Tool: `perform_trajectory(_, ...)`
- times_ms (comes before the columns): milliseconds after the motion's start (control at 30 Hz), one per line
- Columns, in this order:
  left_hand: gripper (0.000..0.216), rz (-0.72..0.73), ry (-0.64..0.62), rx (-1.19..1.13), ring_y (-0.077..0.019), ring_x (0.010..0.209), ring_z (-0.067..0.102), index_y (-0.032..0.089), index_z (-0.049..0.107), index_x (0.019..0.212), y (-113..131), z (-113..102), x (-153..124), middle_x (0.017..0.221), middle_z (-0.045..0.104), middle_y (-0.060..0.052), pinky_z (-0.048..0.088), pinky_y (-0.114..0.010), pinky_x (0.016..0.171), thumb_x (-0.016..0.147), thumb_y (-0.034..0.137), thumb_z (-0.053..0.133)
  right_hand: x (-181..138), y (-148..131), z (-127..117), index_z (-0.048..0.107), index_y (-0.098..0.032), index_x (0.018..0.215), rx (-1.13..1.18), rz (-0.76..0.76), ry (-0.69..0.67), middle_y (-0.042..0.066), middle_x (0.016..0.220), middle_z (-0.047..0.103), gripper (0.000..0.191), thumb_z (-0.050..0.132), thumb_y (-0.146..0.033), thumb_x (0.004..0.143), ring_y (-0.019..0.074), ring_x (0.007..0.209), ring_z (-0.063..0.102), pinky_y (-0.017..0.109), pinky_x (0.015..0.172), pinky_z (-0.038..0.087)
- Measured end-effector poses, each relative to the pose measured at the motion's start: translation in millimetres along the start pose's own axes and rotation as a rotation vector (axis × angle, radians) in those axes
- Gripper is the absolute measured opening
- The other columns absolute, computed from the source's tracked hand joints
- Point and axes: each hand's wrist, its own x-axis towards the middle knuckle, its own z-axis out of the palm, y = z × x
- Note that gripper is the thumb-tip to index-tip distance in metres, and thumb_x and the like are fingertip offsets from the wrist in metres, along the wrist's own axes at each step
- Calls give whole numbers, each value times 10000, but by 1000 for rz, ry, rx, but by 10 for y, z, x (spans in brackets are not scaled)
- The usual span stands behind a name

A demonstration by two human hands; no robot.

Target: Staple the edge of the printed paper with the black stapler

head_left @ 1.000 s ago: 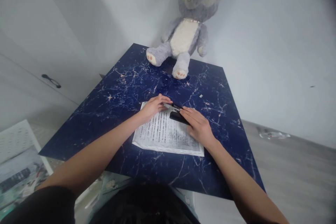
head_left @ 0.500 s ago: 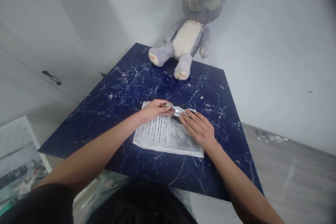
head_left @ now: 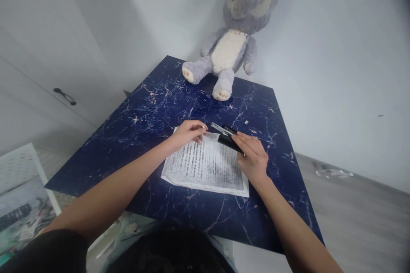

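In my right hand is a black stapler, its silver metal rail swung apart from the black body. The fingers wrap round its right end, and it is held over the top right of some printed paper sheets. My left hand is just left of the stapler, apart from it, above the top edge of the sheets. Its thumb and forefinger pinch together on a tiny pale piece, too small to name. A small whitish bit lies on the table beyond the stapler.
The blue marbled table reaches back to the wall. A big grey plush rabbit sits at its far edge. On the left are a white perforated rack and a cabinet door handle. Clear plastic wrapping lies on the floor at right.
My right hand has drawn the stapler to the right, away from my left hand, and now grips its end. My left hand has come off the stapler with its fingertips pinched.
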Motion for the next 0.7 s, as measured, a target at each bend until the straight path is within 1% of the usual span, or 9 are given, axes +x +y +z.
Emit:
perform_trajectory(33,169,72,113,177,-189,755,714,167,749,1038,19,-31,-3,955,775,-99,593,-380,796,958,288,663,3,4,9,729,-334,1337,55,105,17,39,1264,756,511,570,-66,933,326,1202,714,559,1032,566)
perform_trajectory(100,226,203,341,556,-228,858,721,185,765,1107,50,-121,-6,1002,777,-92,568,-398,868,966,286,620,-3,26,25,775,-291,1232,178,319,-3,56,1179,777,372,675,-151,902,323,1063,752,523,948,606)
perform_trajectory(133,269,247,421,716,-251,934,721,191,763,1160,60,-177,-3,1047,776,-95,556,-406,904,979,291,590,-12,45,35,784,-275,1202,241,404,-30,59,1139,784,342,727,-191,875,320,1007,759,508,916,616)
perform_trajectory(200,352,270,502,931,-286,1044,704,188,735,1267,64,-303,14,1122,767,-109,541,-417,930,1013,293,515,-39,91,65,792,-247,1170,358,500,-90,64,1103,791,353,802,-246,817,321,963,762,497,910,616)
perform_trajectory(267,384,257,540,1055,-296,1078,684,164,712,1307,51,-426,47,1134,761,-124,526,-425,960,1028,278,473,-67,128,106,794,-229,1163,442,531,-143,71,1116,792,378,830,-267,789,323,983,759,497,942,603)
perform_trajectory(333,374,233,585,1129,-296,1064,667,146,700,1302,27,-524,87,1100,767,-125,497,-440,1016,1026,268,480,-83,139,146,794,-220,1166,482,539,-176,75,1129,790,378,828,-268,793,316,998,755,483,952,594)
perform_trajectory(433,310,162,652,1172,-311,1043,643,154,706,1235,-6,-596,133,1034,775,-113,480,-459,1008,1004,264,529,-83,119,179,791,-220,1173,484,517,-196,70,1130,786,366,812,-248,809,295,996,749,449,953,582)
perform_trajectory(567,190,104,633,1212,-342,1088,614,207,747,1023,-25,-592,146,1047,760,-109,475,-474,941,984,265,570,-72,104,182,778,-230,1193,474,486,-217,59,1140,782,374,800,-233,820,281,1002,742,426,955,571)
perform_trajectory(700,202,97,611,1214,-352,1119,597,225,769,1030,-44,-586,147,1079,741,-110,466,-490,936,988,267,575,-75,117,178,771,-232,1202,473,470,-221,58,1146,778,374,797,-240,830,279,1006,739,418,940,569)
